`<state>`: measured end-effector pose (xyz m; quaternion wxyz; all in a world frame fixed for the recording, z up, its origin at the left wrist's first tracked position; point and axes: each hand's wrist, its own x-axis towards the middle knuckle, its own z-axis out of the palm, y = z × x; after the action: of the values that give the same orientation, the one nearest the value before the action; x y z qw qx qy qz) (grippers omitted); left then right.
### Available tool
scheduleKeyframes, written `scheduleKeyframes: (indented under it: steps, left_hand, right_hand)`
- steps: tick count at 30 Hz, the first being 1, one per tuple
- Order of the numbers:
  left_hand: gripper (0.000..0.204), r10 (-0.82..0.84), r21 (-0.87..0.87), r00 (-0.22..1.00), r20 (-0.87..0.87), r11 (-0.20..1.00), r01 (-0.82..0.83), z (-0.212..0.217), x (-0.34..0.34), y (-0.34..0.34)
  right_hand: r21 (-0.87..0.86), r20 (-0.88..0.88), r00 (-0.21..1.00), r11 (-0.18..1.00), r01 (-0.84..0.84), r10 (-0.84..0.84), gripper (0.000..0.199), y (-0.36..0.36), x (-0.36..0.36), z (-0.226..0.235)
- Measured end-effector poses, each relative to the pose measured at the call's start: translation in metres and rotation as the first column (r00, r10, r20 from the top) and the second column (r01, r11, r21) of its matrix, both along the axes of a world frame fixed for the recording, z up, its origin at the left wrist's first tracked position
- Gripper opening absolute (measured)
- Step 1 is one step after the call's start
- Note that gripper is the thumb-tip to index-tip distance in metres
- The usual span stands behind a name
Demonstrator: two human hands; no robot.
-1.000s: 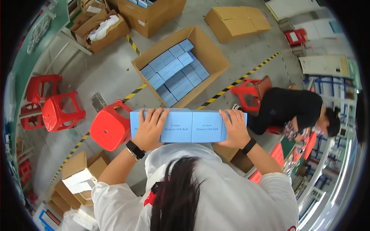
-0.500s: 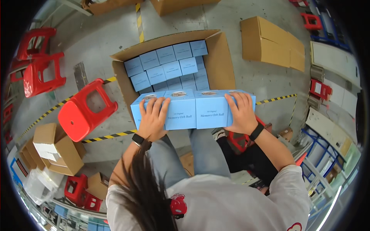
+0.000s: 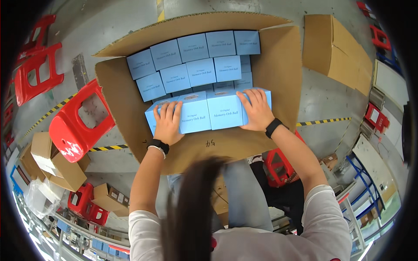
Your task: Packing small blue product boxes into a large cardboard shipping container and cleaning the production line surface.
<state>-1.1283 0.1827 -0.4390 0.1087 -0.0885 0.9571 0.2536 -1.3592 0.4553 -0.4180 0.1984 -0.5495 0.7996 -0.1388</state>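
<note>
My hands hold a row of several light-blue cardboard boxes [image 3: 224, 112] pressed side by side. The left hand [image 3: 169, 124] grips the left end, fingers over the top edge; my right hand [image 3: 258, 111] clasps the right end the same way. The row is over the near part of a large open brown carton [image 3: 209, 152], slightly tilted; whether it touches anything beneath cannot be seen. Inside the carton, more blue boxes [image 3: 200, 71] of the same kind stand in two visible rows toward the far wall, with others lower down partly hidden.
Red plastic stools [image 3: 78, 124] stand at the left, beside an opened carton [image 3: 56, 161]. Another brown carton [image 3: 335, 52] is at the far right. Close to my right leg are a red stool [image 3: 278, 167] and a person's dark-trousered leg [image 3: 285, 200]. Yellow-black tape [image 3: 324, 122] marks the floor.
My hands have carried the row of boxes forward and down over the carton's near part. My view has moved closer, so the carton looks larger and its near flap now shows.
</note>
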Motion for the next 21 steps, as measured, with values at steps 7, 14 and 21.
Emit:
scheduleKeyframes:
  steps: [7, 14, 21]
  left_hand:
    - [0.110, -0.011, -0.052, 1.000, -0.004, 0.999, 0.011, -0.088, 0.008, -0.015]
    - [0.112, 0.007, -0.128, 0.996, 0.090, 0.992, 0.005, -0.128, 0.031, -0.024]
    - [0.114, -0.041, -0.143, 0.998, -0.039, 0.989, 0.035, -0.162, 0.045, -0.030]
  right_hand:
    - [0.001, 0.034, 0.999, 1.000, 0.029, -0.029, 0.100, -0.012, 0.012, -0.099]
    - [0.002, 0.013, 1.000, 1.000, 0.022, -0.022, 0.105, -0.027, 0.028, -0.152]
    - [-0.022, 0.002, 0.996, 0.995, -0.094, 0.094, 0.112, -0.030, 0.034, -0.181]
